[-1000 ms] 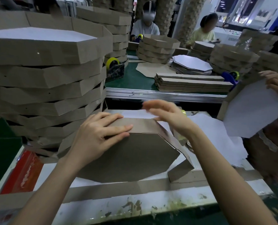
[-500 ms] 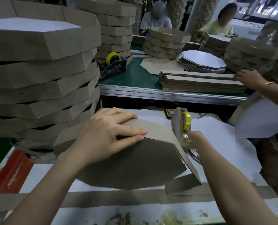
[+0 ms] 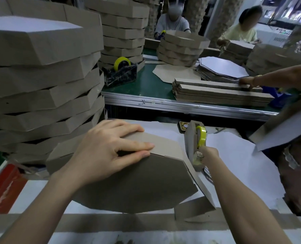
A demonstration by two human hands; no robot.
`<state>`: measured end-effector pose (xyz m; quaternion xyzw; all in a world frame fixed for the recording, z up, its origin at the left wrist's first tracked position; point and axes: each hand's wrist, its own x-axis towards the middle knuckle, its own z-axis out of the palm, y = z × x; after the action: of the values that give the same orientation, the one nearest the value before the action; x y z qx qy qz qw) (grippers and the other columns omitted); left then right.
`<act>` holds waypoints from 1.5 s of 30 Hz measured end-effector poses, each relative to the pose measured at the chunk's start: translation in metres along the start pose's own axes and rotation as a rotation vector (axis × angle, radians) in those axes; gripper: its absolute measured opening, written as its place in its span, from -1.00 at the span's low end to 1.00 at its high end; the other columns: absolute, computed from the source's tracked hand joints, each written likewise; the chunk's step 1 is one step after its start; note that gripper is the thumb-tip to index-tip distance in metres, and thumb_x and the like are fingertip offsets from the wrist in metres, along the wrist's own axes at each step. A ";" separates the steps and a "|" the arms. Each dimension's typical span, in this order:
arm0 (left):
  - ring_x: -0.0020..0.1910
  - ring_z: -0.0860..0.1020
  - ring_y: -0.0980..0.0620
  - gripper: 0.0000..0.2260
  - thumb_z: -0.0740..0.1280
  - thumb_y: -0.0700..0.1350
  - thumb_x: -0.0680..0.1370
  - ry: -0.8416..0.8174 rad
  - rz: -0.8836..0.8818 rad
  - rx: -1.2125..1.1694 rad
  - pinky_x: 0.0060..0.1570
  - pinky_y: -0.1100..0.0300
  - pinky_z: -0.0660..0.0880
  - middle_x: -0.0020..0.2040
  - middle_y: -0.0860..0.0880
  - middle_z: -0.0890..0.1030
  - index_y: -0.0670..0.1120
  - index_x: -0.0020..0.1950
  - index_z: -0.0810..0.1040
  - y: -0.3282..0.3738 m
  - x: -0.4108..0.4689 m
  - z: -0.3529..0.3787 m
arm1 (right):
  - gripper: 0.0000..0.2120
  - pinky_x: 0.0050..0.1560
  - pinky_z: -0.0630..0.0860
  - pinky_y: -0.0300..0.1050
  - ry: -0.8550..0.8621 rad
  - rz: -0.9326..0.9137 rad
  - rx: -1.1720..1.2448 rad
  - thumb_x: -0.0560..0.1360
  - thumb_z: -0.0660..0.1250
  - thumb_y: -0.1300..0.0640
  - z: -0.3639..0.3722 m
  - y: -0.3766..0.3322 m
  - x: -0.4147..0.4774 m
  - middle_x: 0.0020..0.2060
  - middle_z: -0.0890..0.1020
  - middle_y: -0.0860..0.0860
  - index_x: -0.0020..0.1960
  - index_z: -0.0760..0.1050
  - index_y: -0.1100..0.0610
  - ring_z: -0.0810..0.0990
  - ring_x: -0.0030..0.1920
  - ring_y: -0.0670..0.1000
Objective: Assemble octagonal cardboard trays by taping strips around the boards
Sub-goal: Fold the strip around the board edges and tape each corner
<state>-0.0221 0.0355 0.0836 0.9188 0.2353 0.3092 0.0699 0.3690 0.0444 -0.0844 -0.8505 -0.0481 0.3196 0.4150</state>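
Head view: left hand point(image 3: 107, 150), fingers flat, presses board point(image 3: 137, 184); right hand point(image 3: 209, 155) fingers grasp tape dispenser point(image 3: 192, 138).

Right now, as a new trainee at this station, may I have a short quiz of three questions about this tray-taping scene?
1. True or false: the right hand grips the hand-held tape dispenser with the yellow roll.
2. Choose one. The left hand presses flat on: A) the brown octagonal cardboard board; B) the tall stack of finished trays; C) a white paper sheet.
3. Fill in: the dark desk tape dispenser stands on the ____ table.
Key: 1 true; 2 A; 3 green.
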 end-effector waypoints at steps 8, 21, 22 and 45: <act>0.13 0.53 0.11 -0.75 0.21 0.23 0.54 0.012 -0.008 -0.002 0.05 0.13 0.43 0.14 0.12 0.63 0.30 0.12 0.62 0.001 -0.001 0.000 | -0.74 -0.27 0.44 -0.12 0.004 -0.171 0.335 0.48 0.44 0.06 -0.015 0.055 -0.021 -0.25 0.58 0.12 -0.12 0.60 0.29 0.51 -0.28 0.03; 0.12 0.56 0.10 -0.76 0.23 0.22 0.54 0.020 -0.024 0.001 0.06 0.14 0.44 0.13 0.12 0.64 0.29 0.10 0.63 -0.002 0.003 0.003 | -0.90 0.21 0.55 0.07 -0.092 -0.332 0.173 0.56 0.36 0.30 -0.040 0.086 -0.002 0.25 0.53 0.07 -0.02 0.58 0.36 0.58 0.17 0.19; 0.12 0.56 0.10 -0.76 0.23 0.22 0.54 0.017 -0.027 -0.003 0.05 0.13 0.44 0.13 0.12 0.64 0.29 0.10 0.63 -0.001 0.003 0.003 | -0.90 0.13 0.56 0.02 -0.089 -0.333 0.159 0.56 0.35 0.29 -0.040 0.084 -0.003 0.23 0.53 0.07 0.01 0.57 0.35 0.58 0.12 0.17; 0.16 0.56 0.02 -0.72 0.19 0.23 0.57 0.058 -0.049 -0.005 0.08 0.04 0.48 0.17 0.07 0.63 0.25 0.15 0.62 -0.018 -0.035 -0.012 | -0.70 -0.55 0.23 -0.25 -0.556 -0.669 0.015 0.53 0.37 0.28 0.006 -0.069 -0.187 -0.22 0.74 0.05 0.23 0.50 0.05 0.26 -0.52 -0.07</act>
<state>-0.0609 0.0348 0.0698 0.9033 0.2588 0.3342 0.0728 0.2303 0.0284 0.0580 -0.6664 -0.4288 0.3849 0.4731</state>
